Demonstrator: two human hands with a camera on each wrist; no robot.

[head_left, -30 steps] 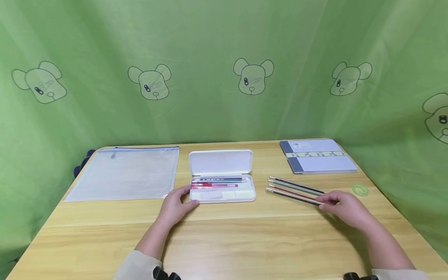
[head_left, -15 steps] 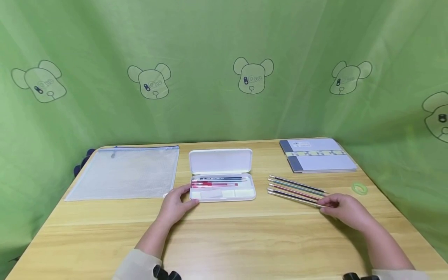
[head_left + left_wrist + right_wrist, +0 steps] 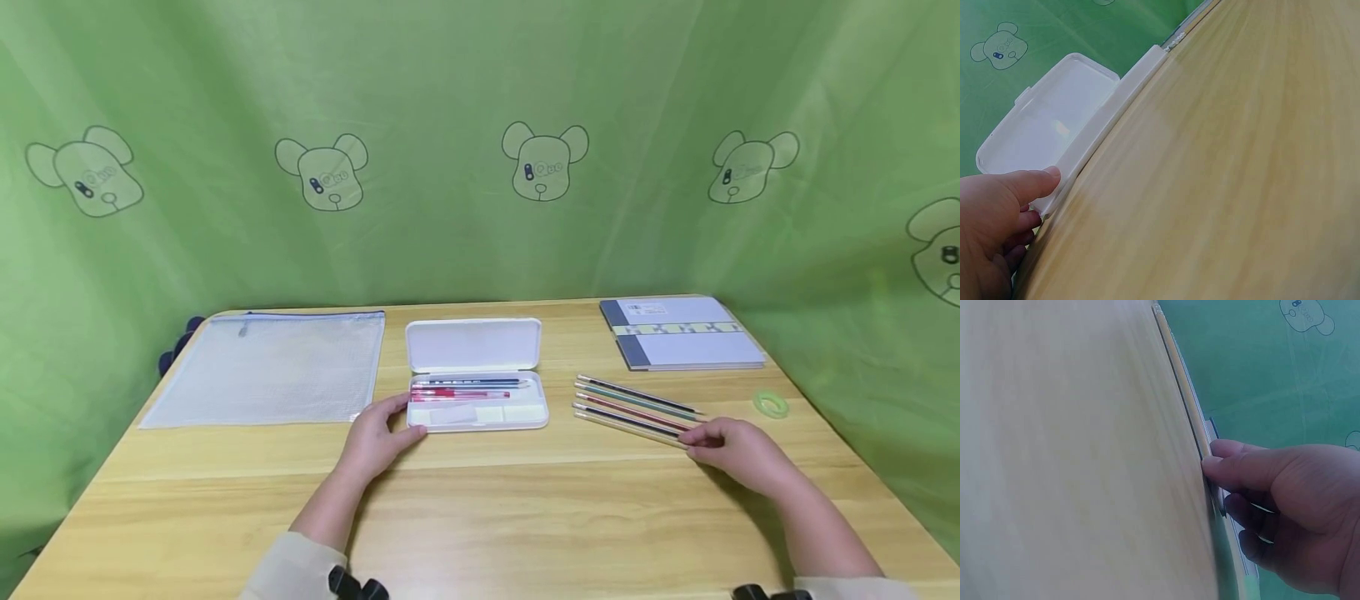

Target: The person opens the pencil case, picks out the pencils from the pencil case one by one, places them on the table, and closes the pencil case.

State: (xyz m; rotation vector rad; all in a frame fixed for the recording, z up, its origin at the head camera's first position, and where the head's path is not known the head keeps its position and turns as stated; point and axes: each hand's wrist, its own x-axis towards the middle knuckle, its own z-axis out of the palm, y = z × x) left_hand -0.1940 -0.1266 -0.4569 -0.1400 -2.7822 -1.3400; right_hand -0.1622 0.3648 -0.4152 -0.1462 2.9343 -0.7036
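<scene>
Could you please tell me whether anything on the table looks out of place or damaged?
Nothing looks spilled or visibly damaged. At most, the pencils at the right hand lie slightly fanned and at a slant, while the open white case sits fairly square to the table's far edge.

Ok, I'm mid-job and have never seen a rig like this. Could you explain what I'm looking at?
There's no robot here, just a person's two bare hands. The wide view comes from a camera worn on the head; each close view comes from that hand's wrist.

On the wooden table lie a mesh zip pouch, a notebook and a green ring. The left hand grips the left end of an open white pencil case with writing tools inside. The right hand pinches the ends of some of the fanned-out pencils.
</scene>
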